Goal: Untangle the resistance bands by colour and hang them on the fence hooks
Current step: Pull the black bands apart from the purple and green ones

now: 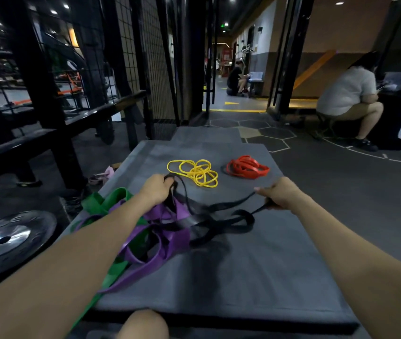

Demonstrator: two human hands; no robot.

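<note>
Left hand: my left hand point(156, 189) is curled tight round a bunch of black band point(219, 211), gripping it just above the near-left tangle; the fingers are wrapped, not spread.
Right hand: my right hand point(279, 194) is also closed, pinching a strand of the same black band between thumb and fingers, out to the right of the tangle.
Black band: I see it stretched between my two hands, with loose loops sagging onto the mat point(255, 265) between them and one end running under the purple.
Purple bands: the purple bands point(170, 238) lie in a knot on the near-left part of the mat, twisted through the black loops and touching them.
Green band: the green band point(111, 199) sits at the left edge of the mat, partly under my left forearm, and trails off the near edge; it is tangled with the purple.
Yellow bands: the yellow bands point(198, 172) are piled on their own on the far middle of the mat, just beyond my left hand.
Red bands: the red bands point(247, 167) are coiled apart on the far right of the mat.
Fence: the wire fence point(145, 57) stands far left; I cannot make out any hooks on it.
Floor: a weight plate point(6, 241) lies on the floor left of the mat.
</note>
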